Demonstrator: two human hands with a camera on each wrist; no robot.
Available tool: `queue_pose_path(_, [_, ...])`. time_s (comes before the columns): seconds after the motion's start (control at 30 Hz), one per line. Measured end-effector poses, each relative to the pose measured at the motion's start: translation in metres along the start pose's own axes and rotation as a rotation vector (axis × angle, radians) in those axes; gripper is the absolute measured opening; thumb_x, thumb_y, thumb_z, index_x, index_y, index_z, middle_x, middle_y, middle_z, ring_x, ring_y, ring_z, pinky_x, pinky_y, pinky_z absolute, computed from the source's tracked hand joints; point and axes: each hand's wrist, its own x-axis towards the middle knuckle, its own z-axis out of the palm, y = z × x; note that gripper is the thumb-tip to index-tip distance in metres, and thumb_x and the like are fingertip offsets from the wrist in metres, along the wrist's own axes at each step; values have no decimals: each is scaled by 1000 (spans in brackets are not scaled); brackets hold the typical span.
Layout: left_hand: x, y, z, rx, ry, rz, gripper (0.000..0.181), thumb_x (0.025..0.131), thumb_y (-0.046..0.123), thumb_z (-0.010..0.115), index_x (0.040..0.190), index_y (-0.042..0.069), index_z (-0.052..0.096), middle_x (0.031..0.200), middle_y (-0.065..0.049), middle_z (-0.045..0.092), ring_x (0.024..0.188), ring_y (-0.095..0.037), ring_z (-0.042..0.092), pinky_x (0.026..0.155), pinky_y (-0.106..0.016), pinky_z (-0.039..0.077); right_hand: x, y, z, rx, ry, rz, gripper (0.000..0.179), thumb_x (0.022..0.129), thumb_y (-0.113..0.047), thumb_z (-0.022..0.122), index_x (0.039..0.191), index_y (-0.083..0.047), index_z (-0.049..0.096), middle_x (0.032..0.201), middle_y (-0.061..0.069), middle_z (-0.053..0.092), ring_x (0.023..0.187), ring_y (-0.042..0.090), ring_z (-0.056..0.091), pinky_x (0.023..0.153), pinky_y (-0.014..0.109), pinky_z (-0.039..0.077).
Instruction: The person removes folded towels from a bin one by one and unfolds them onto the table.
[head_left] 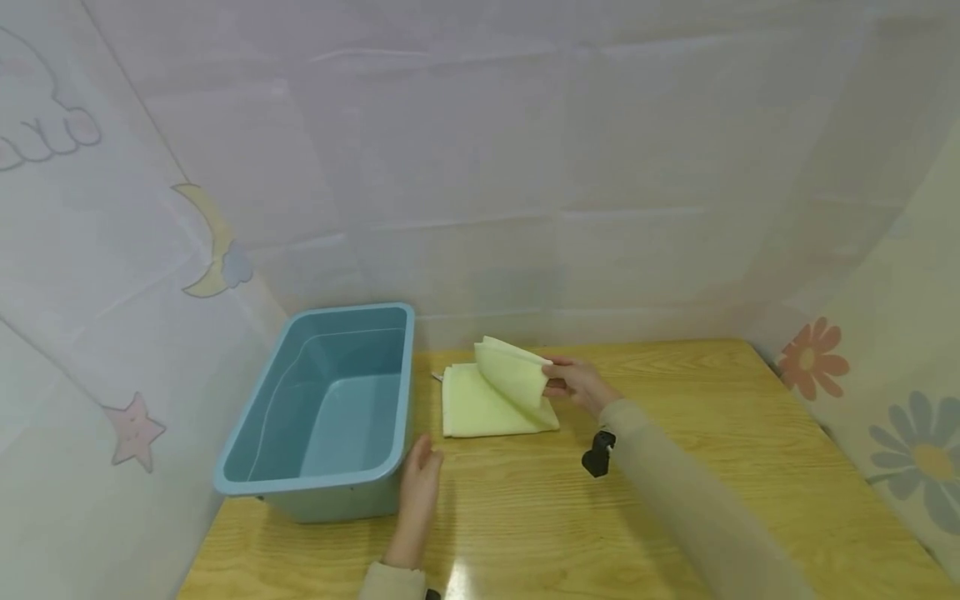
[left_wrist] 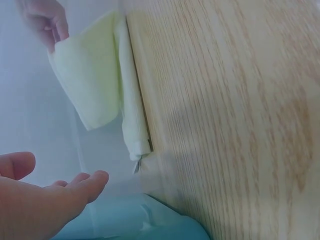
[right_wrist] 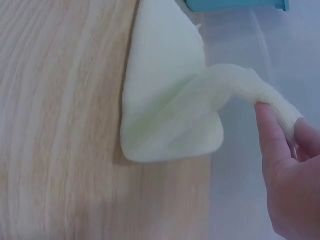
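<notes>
A pale yellow towel lies folded on the wooden table, with one upper flap lifted off the rest. My right hand pinches the edge of that flap between thumb and fingers, as the right wrist view shows at the flap's end. My left hand is beside the near right corner of a blue plastic basin, its fingers loosely extended and holding nothing. In the left wrist view, the left hand has thumb and fingers spread apart, with the towel beyond it.
The basin stands on the left of the wooden table, close to the left wall covering. A pale sheet hangs behind the table. A small white tag sticks out at the towel's left edge.
</notes>
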Motion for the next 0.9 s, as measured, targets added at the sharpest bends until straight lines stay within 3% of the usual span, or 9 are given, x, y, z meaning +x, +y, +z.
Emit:
queue_pose_path(0.43, [4,-1,3,-8,-3,-7,55,100,11,42,145,-15,24,147,-36,28,136,-50,25,110,-59,24,-26,-21,-38,26,7,-108,54,98,1,52,147,7,30,92,2,63,80,13,66,79,27,56])
queue_pose_path(0.73, [7,-2,1,1,-3,-19,54,100,11,42,145,-14,25,147,-35,29,135,-50,25,109,-59,24,-44,0,-66,-2,59,-165,56,101,-6,50,150,6,25,117,6,52,91,9,61,91,24,50])
queue_pose_path(0.9, [7,-3,1,0,-13,-13,55,100,11,42,145,-14,25,147,-35,28,136,-50,25,109,-60,24,-58,16,-76,118,189,-143,55,101,-4,49,151,1,26,121,5,48,92,8,60,94,23,47])
